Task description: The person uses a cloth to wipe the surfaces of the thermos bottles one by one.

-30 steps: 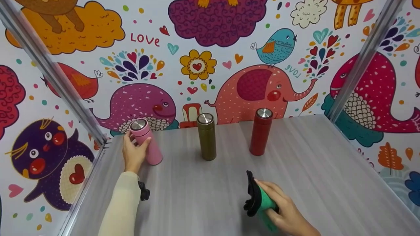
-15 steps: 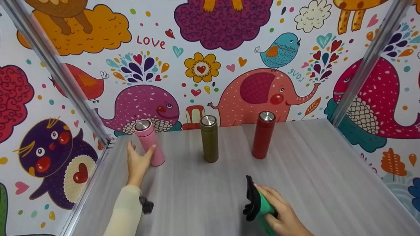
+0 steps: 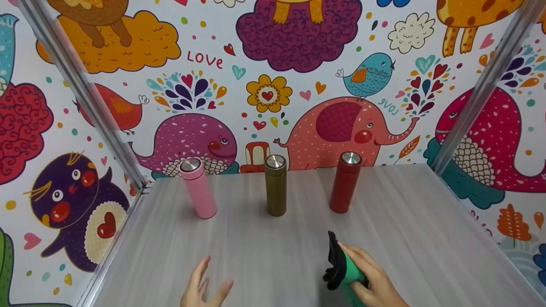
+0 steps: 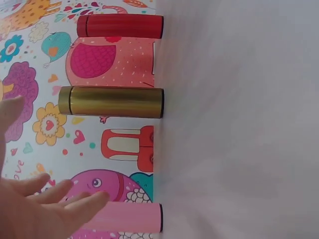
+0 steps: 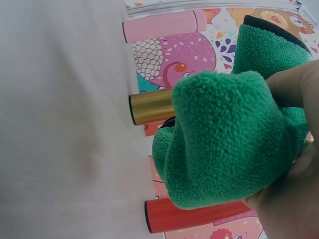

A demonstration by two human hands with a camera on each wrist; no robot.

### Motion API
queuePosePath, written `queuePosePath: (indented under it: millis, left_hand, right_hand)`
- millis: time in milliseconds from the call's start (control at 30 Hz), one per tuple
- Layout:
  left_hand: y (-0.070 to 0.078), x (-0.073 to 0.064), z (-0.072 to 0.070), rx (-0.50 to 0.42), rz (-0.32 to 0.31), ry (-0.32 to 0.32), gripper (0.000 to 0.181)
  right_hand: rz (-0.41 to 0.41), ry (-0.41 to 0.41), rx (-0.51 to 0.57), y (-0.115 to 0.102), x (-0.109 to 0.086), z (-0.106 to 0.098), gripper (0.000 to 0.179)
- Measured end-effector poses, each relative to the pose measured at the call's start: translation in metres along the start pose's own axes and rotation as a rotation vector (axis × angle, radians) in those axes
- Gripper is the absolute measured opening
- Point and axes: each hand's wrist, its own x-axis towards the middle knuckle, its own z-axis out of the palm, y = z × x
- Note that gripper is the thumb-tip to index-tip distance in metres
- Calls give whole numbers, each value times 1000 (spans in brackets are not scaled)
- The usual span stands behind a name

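Observation:
Three thermos bottles with steel-topped lids stand upright in a row: a pink thermos on the left, an olive-gold thermos in the middle and a red thermos on the right. My left hand is at the bottom of the head view, fingers spread and holding nothing, well in front of the pink thermos. My right hand grips a bunched green cloth with black edging, in front of the red thermos. Fuzzy green folds of the cloth fill much of the right wrist view and partly cover the olive-gold and red bottles.
The bottles stand on a grey wood-grain table, near its back edge. Behind rises a wall panel printed with cartoon animals. Metal posts frame the left and right corners, with printed side panels beyond.
My left hand has let go of the pink thermos and drawn back toward the bottom of the view. The thermos stays standing. My right hand keeps holding the cloth in nearly the same place.

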Motion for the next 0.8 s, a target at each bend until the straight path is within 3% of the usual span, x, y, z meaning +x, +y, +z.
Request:
queuePosePath:
  millis: [167,367,567,800]
  left_hand:
    - [-3,-12,2,-6,24,32,97]
    - [-4,3,13,37,85,32,94]
    - [11,39,28,55,291,-46,90]
    - [61,96,50,47,407,-50,89]
  right_hand:
    - [61,-20,-20,-2,-2,-1,85]
    - [72,-33,-18,-4,0,-1,84]
    - [77,-22,-1,-6,-1,0,86]
    - [49,-7,-21,-4,-6,2,88]
